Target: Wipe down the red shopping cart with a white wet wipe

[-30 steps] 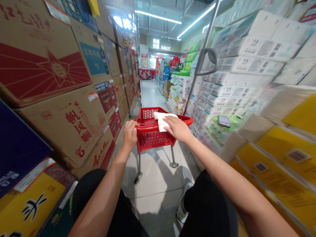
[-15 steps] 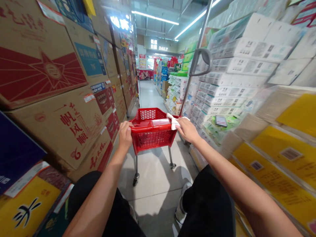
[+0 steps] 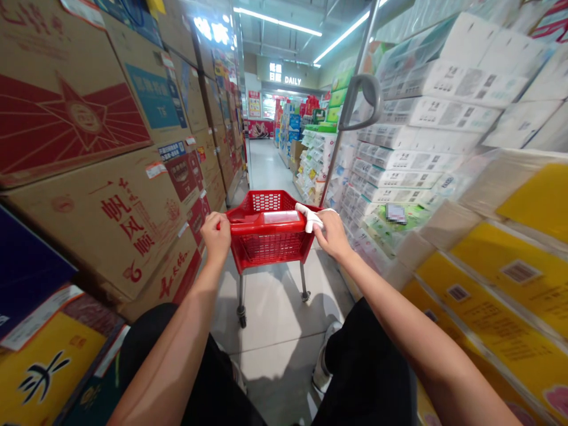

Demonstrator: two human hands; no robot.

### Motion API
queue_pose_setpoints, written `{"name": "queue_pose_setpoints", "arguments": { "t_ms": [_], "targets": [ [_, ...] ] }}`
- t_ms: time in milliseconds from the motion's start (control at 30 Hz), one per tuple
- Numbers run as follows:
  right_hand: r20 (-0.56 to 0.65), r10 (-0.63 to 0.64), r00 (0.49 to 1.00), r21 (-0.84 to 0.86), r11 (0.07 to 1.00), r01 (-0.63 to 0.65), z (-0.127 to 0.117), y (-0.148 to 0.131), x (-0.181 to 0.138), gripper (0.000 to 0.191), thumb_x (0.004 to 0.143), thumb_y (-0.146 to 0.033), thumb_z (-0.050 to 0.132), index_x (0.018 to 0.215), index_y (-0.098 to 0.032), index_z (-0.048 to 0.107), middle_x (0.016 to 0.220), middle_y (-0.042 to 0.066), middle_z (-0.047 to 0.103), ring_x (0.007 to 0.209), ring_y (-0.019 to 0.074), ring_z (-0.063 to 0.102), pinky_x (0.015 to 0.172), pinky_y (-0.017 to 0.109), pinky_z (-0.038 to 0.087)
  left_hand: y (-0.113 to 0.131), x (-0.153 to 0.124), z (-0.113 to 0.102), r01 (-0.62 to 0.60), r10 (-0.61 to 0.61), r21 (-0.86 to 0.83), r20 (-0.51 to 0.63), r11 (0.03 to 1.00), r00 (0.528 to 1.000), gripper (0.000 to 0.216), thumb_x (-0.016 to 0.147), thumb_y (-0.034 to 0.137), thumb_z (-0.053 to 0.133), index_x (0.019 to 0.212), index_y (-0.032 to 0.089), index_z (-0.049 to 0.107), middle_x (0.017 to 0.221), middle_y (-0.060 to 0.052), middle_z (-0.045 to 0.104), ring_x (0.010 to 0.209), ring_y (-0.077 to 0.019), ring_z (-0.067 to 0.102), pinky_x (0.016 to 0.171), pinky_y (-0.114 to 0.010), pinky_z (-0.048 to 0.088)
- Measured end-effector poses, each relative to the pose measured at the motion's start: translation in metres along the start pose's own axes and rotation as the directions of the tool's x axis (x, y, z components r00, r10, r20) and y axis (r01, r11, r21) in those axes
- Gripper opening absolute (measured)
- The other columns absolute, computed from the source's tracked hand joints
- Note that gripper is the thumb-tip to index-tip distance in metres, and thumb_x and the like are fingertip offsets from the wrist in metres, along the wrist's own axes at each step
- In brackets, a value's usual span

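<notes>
A red plastic shopping cart (image 3: 268, 247) on grey legs stands on the floor between my legs and the aisle ahead. My left hand (image 3: 216, 238) is closed round the left end of its handle (image 3: 252, 227). A white cloth (image 3: 309, 218) is draped over the handle's right end. There my right hand (image 3: 333, 234) is curled, pressing on the cloth at the cart's corner; its fingertips are partly hidden. I see no goods in the part of the basket that shows.
Stacked cardboard boxes (image 3: 102, 219) wall the left side. On the right are packs of white tissue (image 3: 437, 112) and yellow packages (image 3: 501, 284). A metal pole (image 3: 333, 160) with a grey loop handle (image 3: 362, 102) stands right of the cart. A tiled aisle (image 3: 266, 160) leads ahead.
The cart and both hands have shifted slightly left in view. My left hand has turned a little on the handle and sits further round its end. Both hands keep their places on the cart.
</notes>
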State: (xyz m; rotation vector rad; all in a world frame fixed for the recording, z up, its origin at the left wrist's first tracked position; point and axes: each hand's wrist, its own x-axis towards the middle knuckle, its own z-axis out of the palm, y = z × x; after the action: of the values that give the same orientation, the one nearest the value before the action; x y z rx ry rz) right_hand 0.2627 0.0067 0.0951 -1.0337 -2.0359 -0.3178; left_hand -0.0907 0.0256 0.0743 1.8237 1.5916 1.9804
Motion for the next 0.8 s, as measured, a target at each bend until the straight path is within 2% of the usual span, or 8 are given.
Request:
{"name": "queue_pose_setpoints", "arguments": {
  "t_ms": [167, 267, 367, 433, 467, 567, 667, 800],
  "targets": [
    [-0.018, 0.092, 0.996, 0.001, 0.996, -0.092, -0.006, 0.003, -0.001, 0.038, 0.101, -0.043, 0.032, 0.095, -0.020, 0.062, 0.087, 0.009, 0.062, 0.088, 0.0253, 0.055, 0.085, 0.041, 0.044, -0.020, 0.019, -0.018, -0.001, 0.027, -0.132, 0.192, 0.991, 0.981, 0.019, 0.079, 0.023, 0.036, 0.063, 0.023, 0.045, 0.081, -0.006, 0.061, 0.088, -0.0199, 0.062, 0.090, -0.037, 0.051],
    [-0.071, 0.154, 0.986, 0.037, 0.988, -0.152, -0.003, -0.006, -0.002, 0.038, 0.101, -0.045, 0.033, 0.087, -0.022, 0.060, 0.081, 0.007, 0.060, 0.082, 0.0238, 0.054, 0.082, 0.039, 0.045, -0.026, 0.028, -0.024, -0.014, 0.044, -0.131, 0.225, 0.991, 0.973, 0.020, 0.080, 0.022, 0.036, 0.064, 0.023, 0.048, 0.086, -0.007, 0.065, 0.093, -0.0211, 0.063, 0.094, -0.038, 0.050],
    [-0.072, 0.150, 0.986, 0.091, 0.985, -0.143, 0.001, -0.030, -0.004, 0.036, 0.101, -0.045, 0.037, 0.090, -0.021, 0.062, 0.085, 0.007, 0.063, 0.086, 0.0235, 0.056, 0.087, 0.040, 0.045, -0.012, 0.022, -0.026, -0.026, 0.027, -0.035, 0.041, 0.999, 0.999, 0.022, 0.086, 0.022, 0.035, 0.078, 0.021, 0.055, 0.098, -0.010, 0.067, 0.100, -0.0225, 0.063, 0.097, -0.040, 0.048],
    [-0.060, 0.125, 0.990, 0.162, 0.980, -0.114, 0.003, -0.050, -0.005, 0.034, 0.101, -0.044, 0.041, 0.096, -0.021, 0.065, 0.093, 0.008, 0.067, 0.093, 0.0240, 0.059, 0.092, 0.041, 0.045, 0.011, 0.009, -0.024, -0.021, 0.035, 0.080, -0.173, 0.997, 0.984, 0.023, 0.089, 0.022, 0.037, 0.097, 0.020, 0.059, 0.109, -0.012, 0.065, 0.108, -0.0244, 0.060, 0.100, -0.043, 0.046],
    [-0.055, 0.109, 0.993, 0.210, 0.973, -0.095, 0.003, -0.060, -0.005, 0.032, 0.101, -0.044, 0.043, 0.100, -0.021, 0.065, 0.099, 0.009, 0.068, 0.098, 0.0244, 0.060, 0.094, 0.042, 0.046, 0.026, 0.001, -0.021, -0.054, 0.079, 0.125, -0.206, 0.991, 0.975, 0.024, 0.089, 0.022, 0.040, 0.104, 0.019, 0.059, 0.115, -0.013, 0.064, 0.114, -0.0256, 0.058, 0.103, -0.044, 0.044],
    [-0.021, 0.070, 0.997, 0.365, 0.929, -0.057, 0.003, -0.091, -0.005, 0.031, 0.102, -0.042, 0.044, 0.111, -0.022, 0.066, 0.118, 0.009, 0.069, 0.114, 0.0245, 0.060, 0.103, 0.044, 0.045, 0.074, -0.028, -0.008, -0.248, 0.253, 0.168, -0.008, 0.954, 0.967, 0.027, 0.092, 0.024, 0.043, 0.113, 0.022, 0.059, 0.126, -0.010, 0.063, 0.127, -0.0272, 0.053, 0.115, -0.050, 0.031],
    [0.016, 0.044, 0.999, 0.479, 0.877, -0.046, 0.007, -0.112, -0.006, 0.032, 0.104, -0.040, 0.041, 0.118, -0.022, 0.063, 0.127, 0.008, 0.066, 0.123, 0.0224, 0.058, 0.108, 0.042, 0.044, 0.103, -0.047, 0.007, -0.376, 0.340, 0.116, 0.247, 0.919, 0.907, 0.034, 0.094, 0.029, 0.041, 0.122, 0.024, 0.058, 0.127, -0.008, 0.066, 0.123, -0.0262, 0.056, 0.117, -0.047, 0.028],
    [-0.015, -0.005, 1.000, 0.499, 0.867, 0.012, 0.021, -0.110, -0.009, 0.030, 0.104, -0.030, 0.038, 0.125, -0.022, 0.057, 0.133, 0.010, 0.063, 0.129, 0.0204, 0.056, 0.110, 0.041, 0.045, 0.096, -0.044, 0.006, -0.317, 0.268, 0.199, 0.238, 0.927, 0.934, 0.042, 0.093, 0.032, 0.042, 0.131, 0.019, 0.055, 0.123, -0.010, 0.068, 0.112, -0.0264, 0.061, 0.106, -0.044, 0.034]
  ]
}}
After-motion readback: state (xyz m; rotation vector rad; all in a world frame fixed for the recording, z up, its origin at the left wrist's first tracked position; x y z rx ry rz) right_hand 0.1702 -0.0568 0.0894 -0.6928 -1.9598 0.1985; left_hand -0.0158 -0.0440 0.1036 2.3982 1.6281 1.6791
